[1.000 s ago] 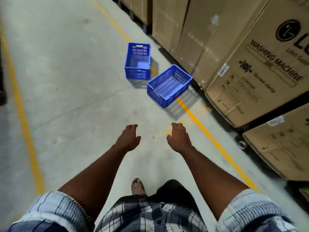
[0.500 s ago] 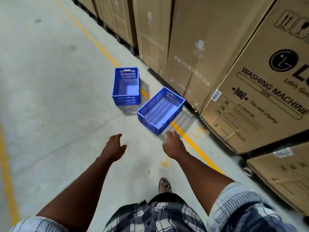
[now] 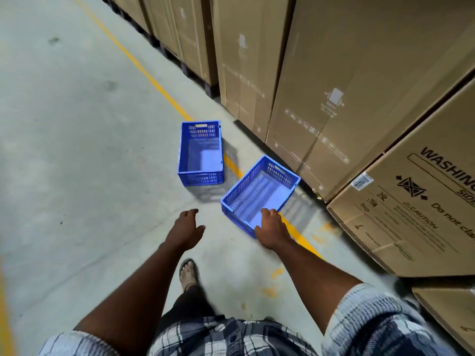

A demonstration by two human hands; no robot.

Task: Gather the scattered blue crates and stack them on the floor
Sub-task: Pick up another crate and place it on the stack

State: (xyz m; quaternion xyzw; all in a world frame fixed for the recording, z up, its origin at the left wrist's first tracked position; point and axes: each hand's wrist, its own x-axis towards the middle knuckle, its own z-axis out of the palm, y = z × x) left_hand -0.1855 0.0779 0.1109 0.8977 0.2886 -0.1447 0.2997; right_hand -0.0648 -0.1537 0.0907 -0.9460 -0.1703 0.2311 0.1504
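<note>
Two empty blue crates stand on the concrete floor. The far crate (image 3: 200, 155) sits square on the yellow line. The near crate (image 3: 259, 194) is turned at an angle beside the cardboard boxes. My right hand (image 3: 271, 227) reaches out with loosely curled fingers and covers the near crate's front corner in view; I cannot tell whether it touches the rim. My left hand (image 3: 187, 229) hangs open over bare floor, just left of the near crate, holding nothing.
A wall of tall cardboard washing-machine boxes (image 3: 321, 98) on pallets runs along the right. A yellow floor line (image 3: 144, 70) passes under the crates. My sandalled foot (image 3: 189, 273) is stepping forward. Grey floor (image 3: 77, 150) stretches away to the left.
I have walked closer, so both crates look larger and nearer. My right hand moved forward from just short of the near crate to over its front corner. The left hand moved forward too.
</note>
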